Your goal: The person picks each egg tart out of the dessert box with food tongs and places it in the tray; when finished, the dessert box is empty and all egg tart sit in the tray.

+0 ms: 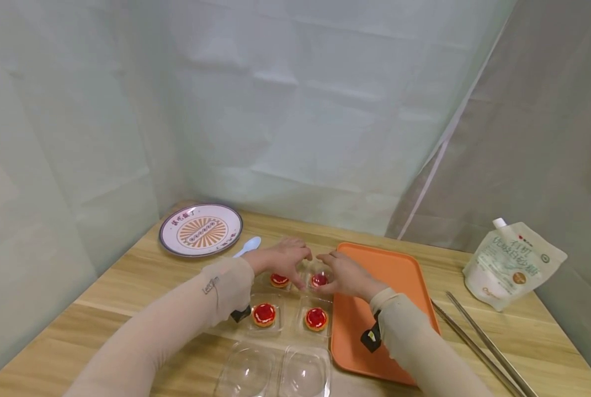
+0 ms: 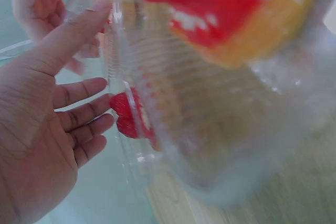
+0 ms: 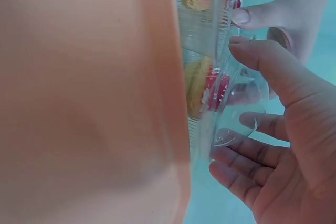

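Small red-topped tarts (image 1: 264, 314) sit in the compartments of a clear plastic container (image 1: 282, 320). Over the back right tart (image 1: 319, 279) stands a clear domed lid (image 3: 239, 114). My right hand (image 1: 347, 274) holds this lid, thumb on its near side and fingers curved around the far side. My left hand (image 1: 281, 258) is over the back left tart (image 1: 279, 280), its fingers (image 2: 86, 111) fairly straight and apart. The left thumb reaches the container's rim beside the lid. Much of the back row is hidden under both hands in the head view.
An orange tray (image 1: 374, 259) lies right of the container, and metal tongs (image 1: 489, 347) beyond it. A spouted pouch (image 1: 511, 264) stands at far right. A patterned plate (image 1: 201, 230) and a pale blue spoon (image 1: 249, 245) are at back left. Two tartless clear domed sections (image 1: 305, 372) lie in front.
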Motion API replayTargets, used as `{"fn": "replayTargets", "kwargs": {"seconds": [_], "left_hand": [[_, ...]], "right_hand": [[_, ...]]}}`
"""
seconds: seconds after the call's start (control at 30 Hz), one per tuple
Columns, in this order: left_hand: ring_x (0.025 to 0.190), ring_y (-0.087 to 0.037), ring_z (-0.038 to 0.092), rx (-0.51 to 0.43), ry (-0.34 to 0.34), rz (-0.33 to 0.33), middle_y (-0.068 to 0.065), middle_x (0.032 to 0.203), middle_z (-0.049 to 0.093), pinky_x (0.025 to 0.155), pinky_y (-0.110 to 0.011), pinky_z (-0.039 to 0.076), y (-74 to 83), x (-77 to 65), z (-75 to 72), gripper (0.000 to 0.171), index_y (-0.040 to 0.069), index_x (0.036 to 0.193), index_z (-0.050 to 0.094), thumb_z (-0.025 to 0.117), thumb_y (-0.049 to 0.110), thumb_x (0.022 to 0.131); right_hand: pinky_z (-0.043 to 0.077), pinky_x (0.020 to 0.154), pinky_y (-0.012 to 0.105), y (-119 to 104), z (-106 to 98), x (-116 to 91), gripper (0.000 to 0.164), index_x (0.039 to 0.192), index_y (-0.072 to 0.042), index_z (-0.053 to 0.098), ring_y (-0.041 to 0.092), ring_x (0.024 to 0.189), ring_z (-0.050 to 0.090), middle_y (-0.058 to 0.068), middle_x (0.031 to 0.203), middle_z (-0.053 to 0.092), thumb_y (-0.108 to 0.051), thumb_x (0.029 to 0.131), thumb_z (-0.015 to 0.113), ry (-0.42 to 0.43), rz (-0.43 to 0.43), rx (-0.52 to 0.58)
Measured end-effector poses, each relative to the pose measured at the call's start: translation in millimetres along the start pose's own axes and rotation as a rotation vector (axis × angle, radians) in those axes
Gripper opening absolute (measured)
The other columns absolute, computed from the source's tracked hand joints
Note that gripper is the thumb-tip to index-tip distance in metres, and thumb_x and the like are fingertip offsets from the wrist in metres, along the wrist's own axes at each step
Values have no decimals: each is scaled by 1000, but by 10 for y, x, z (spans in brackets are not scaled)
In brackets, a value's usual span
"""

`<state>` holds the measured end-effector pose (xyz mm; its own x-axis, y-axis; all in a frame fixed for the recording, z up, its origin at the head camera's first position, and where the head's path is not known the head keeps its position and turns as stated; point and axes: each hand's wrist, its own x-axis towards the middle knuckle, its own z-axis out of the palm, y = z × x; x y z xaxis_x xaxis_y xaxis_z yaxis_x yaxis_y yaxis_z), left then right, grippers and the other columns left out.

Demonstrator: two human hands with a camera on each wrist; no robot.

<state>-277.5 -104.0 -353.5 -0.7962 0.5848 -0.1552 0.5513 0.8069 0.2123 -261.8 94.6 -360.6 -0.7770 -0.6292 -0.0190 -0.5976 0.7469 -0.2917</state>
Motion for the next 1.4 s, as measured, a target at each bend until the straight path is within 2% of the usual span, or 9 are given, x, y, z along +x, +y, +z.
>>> {"fn": "replayTargets", "kwargs": {"seconds": [0.17,0.4,0.5,0.6,0.7,0.77,0.93,1.17,1.4], "left_hand": [[119,-23,48,-5,11,-7,-5,119,58,108,-40,35,-11,-11,53,67,11,122,59,81,49,71],[118,-23,48,-5,40,8,-5,117,58,109,-43,33,-14,-17,67,73,11,125,58,81,52,69],[118,-23,48,4,54,19,-5,117,58,108,-43,34,-9,-19,56,73,12,124,59,81,53,68],[118,-23,47,-7,60,21,-6,118,58,107,-44,34,-4,-27,52,69,13,122,60,81,52,69],[119,-23,46,-9,60,16,-5,120,57,107,-44,34,0,-38,57,67,14,122,60,80,52,70],[121,-23,46,-2,59,13,-5,122,57,108,-43,34,1,-43,63,66,15,124,60,79,52,72],[120,-23,47,29,81,27,-5,120,57,107,-43,35,5,-27,77,66,15,123,61,79,52,71],[120,-22,47,53,78,17,-4,119,57,107,-42,35,26,-23,67,66,17,123,61,80,52,71],[118,-22,47,43,76,17,-4,119,57,106,-41,36,14,-10,78,67,17,124,61,79,53,71]], "right_hand": [[52,93,45,3,-18,-1,78,142,-7,44,29,111,57,19,136,50,-33,78,78,-1,7,55],[49,61,28,32,-54,-24,83,149,-14,34,18,81,62,24,134,47,-23,78,77,-16,-16,148],[47,57,27,38,-87,-42,82,148,-19,34,13,66,56,24,132,46,-22,78,76,-19,-25,151],[49,61,30,41,-119,-66,79,147,-20,37,12,61,52,23,136,44,-23,78,75,-15,-18,136],[53,71,36,46,-148,-97,76,145,-18,39,14,70,59,19,142,41,-26,79,75,3,9,133],[54,80,40,54,-169,-125,74,144,-16,40,20,86,63,18,144,41,-27,79,75,24,25,124],[52,89,47,90,-239,-207,74,141,-10,42,32,115,57,15,135,48,-26,78,76,97,29,110],[53,85,44,180,-279,-291,73,140,-5,37,32,113,55,18,130,50,-25,81,74,170,39,139],[50,90,48,263,-268,-322,71,138,-2,36,31,114,52,19,129,49,-23,82,74,235,20,180]]}}
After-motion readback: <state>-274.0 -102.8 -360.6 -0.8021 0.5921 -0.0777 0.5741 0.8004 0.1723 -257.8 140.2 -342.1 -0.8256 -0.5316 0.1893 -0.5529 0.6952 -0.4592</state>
